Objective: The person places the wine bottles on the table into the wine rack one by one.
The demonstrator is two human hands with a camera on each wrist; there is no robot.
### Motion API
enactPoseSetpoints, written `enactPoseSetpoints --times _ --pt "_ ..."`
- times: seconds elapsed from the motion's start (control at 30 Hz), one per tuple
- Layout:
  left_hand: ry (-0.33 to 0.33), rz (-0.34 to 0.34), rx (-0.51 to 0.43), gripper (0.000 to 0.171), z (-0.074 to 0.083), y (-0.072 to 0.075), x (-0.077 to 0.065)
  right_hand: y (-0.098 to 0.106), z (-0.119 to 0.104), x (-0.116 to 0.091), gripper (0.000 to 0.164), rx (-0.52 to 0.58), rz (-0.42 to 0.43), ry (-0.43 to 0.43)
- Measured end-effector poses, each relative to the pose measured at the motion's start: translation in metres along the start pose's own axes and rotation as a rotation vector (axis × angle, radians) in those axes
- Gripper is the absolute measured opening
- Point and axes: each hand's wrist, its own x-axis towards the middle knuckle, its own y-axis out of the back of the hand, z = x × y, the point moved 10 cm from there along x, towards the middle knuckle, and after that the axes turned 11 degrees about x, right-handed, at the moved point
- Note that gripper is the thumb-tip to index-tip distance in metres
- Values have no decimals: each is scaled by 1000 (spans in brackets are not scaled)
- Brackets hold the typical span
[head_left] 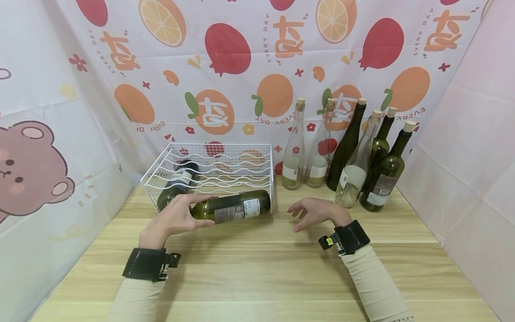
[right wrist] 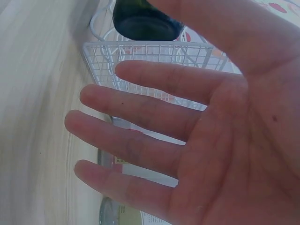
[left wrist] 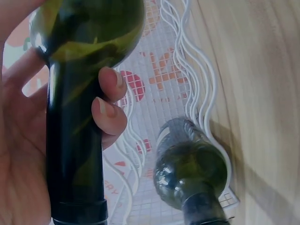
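Note:
My left hand (head_left: 179, 218) grips a green wine bottle (head_left: 231, 207) by its neck and shoulder, the bottle lying nearly level with its base to the right. In the left wrist view the fingers curl round the dark neck (left wrist: 75, 150). The bottle hangs at the front of a white wire rack (head_left: 217, 179) with wavy bars. Another dark bottle (head_left: 179, 181) lies in the rack's left part, its neck hidden by the hand in the head view. My right hand (head_left: 315, 212) hovers over the table right of the rack, fingers spread and holding nothing.
Several corked bottles stand at the back right, among them a clear one (head_left: 294, 152) and a dark green one (head_left: 384, 176). A wooden table (head_left: 257, 273) lies below. Patterned cloth (head_left: 249, 89) hangs behind the rack and bottles, with pale cloth at both sides.

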Motion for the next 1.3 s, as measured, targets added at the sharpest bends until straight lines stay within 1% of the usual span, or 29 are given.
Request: enactPoseSetpoints --times 0.23,0.47,0.67,0.87,1.1,1.3 --pt "15 23 13 78 -6 -5 1 0 0 0 66 -10 -3 1" --pt "46 34 15 79 -13 -11 5 1 1 -1 67 -4 1 -9" --pt "54 70 26 77 -16 -16 8 1 1 -1 67 -8 2 -6" --pt "96 87 42 77 -18 -18 8 2 2 -1 67 -10 1 7" --pt "168 100 48 78 -25 -18 7 3 3 -1 66 -13 2 7" --pt "213 113 45 76 -30 -18 6 3 3 -2 66 -10 5 2"
